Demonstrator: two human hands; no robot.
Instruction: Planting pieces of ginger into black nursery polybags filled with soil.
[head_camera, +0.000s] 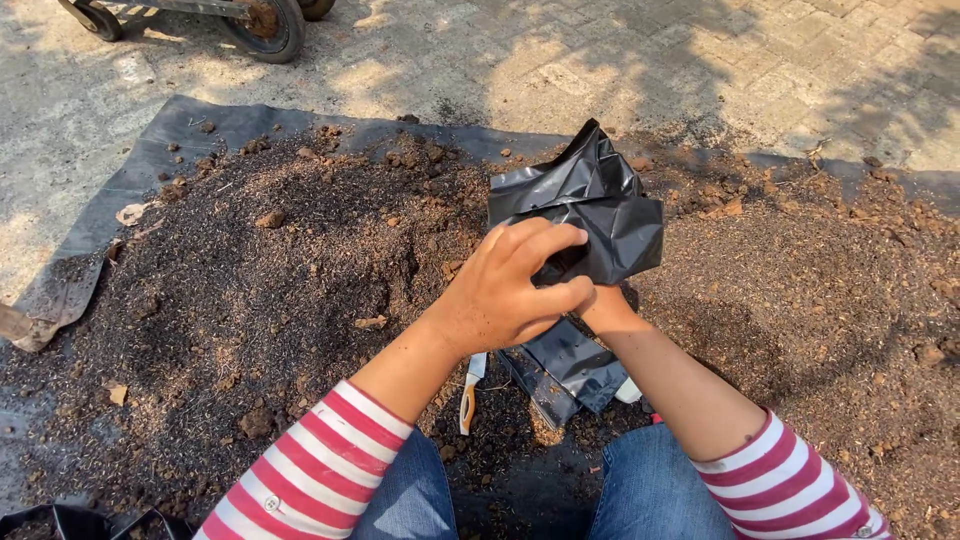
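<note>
1. Left hand (505, 285) is curled over the crumpled black plastic bag (590, 210), fingers pinching its edge.
2. Right hand (605, 305) is mostly hidden under the bag, so I can't tell its grip; that wrist is bent upward.
3. The bag is held above the soil pile (270, 280) on a black sheet (180, 130).
4. A small tool (468, 395) lies between the knees.

Soil heap (280, 270) spread on ground sheet (170, 130), sheet on paved ground (600, 60). Plastic bag (590, 205) held above heap, in front of knees; left hand (505, 285) over bag, right hand (605, 305) beneath. Small hand tool (468, 395) on soil between knees. Cart wheel (265, 25) behind sheet, far left.
</note>
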